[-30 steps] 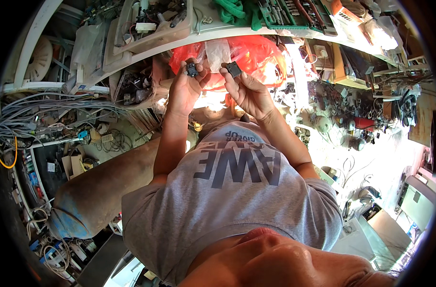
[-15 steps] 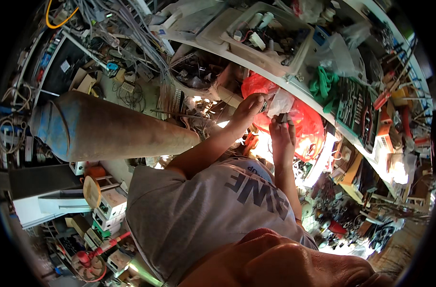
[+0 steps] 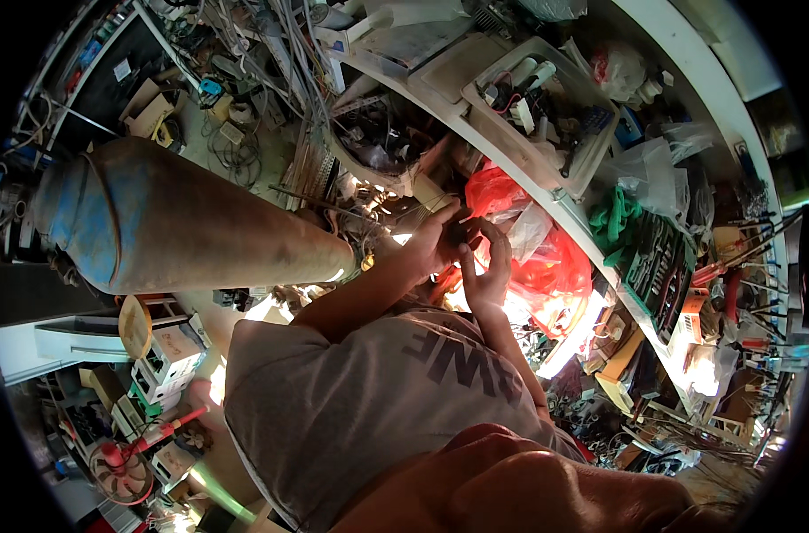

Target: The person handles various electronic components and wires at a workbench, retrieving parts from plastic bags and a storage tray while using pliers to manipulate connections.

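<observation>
My left hand [image 3: 434, 242] and my right hand [image 3: 490, 277] meet in front of my chest, below the workbench edge. The fingers of both are curled, and a small dark piece [image 3: 459, 234] shows in shadow between them. Its kind cannot be made out, nor which fingers bear it. Just beyond my hands, a red plastic bag [image 3: 555, 275] hangs under the bench edge, with a whitish clear bag [image 3: 531, 229] against it.
A large rusty gas cylinder [image 3: 200, 226] stands to my left. The workbench [image 3: 511, 155] bears a clear plastic bin [image 3: 591, 160] of parts, green gloves [image 3: 615, 213] and a socket set [image 3: 660, 280]. Cables [image 3: 285, 53] hang at the far left. A red fan [image 3: 120, 471] stands behind on the left.
My hands have come together, lower and a little to the left. Earlier they were apart, each with a small dark item at its fingertips. The view has shifted slightly.
</observation>
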Tool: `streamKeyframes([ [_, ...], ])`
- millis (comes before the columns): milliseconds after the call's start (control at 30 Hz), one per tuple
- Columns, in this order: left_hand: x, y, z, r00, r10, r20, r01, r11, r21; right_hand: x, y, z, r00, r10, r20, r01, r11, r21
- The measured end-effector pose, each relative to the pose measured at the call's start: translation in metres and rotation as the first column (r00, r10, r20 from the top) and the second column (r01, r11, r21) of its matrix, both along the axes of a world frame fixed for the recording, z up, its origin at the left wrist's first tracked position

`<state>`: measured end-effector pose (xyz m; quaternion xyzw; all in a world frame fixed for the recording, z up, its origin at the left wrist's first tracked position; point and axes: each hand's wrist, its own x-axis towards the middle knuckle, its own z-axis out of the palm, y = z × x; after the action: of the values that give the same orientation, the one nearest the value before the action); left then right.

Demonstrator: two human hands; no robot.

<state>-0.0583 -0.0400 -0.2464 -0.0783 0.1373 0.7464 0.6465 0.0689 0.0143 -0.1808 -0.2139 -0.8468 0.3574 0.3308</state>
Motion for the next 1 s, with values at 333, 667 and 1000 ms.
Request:
streamKeyframes([
  [333, -0.069, 0.014, -0.028, 0.972, 0.229, 0.044, -0.215, 0.953, -0.214, -0.012, 0.006, -0.009, 0.997, -0.052, 0.063, 0.059, 0.990, -0.128],
  [667, -0.118, 0.001, -0.048, 0.983, 0.183, 0.023, -0.184, 0.981, 0.060, -0.011, 0.002, -0.014, 0.974, -0.013, 0.228, -0.005, 0.997, 0.082],
  [1000, -0.136, -0.005, -0.050, 0.918, 0.393, -0.054, -0.397, 0.912, -0.108, -0.015, 0.002, -0.018, 0.942, 0.144, 0.304, -0.169, 0.984, 0.058],
])
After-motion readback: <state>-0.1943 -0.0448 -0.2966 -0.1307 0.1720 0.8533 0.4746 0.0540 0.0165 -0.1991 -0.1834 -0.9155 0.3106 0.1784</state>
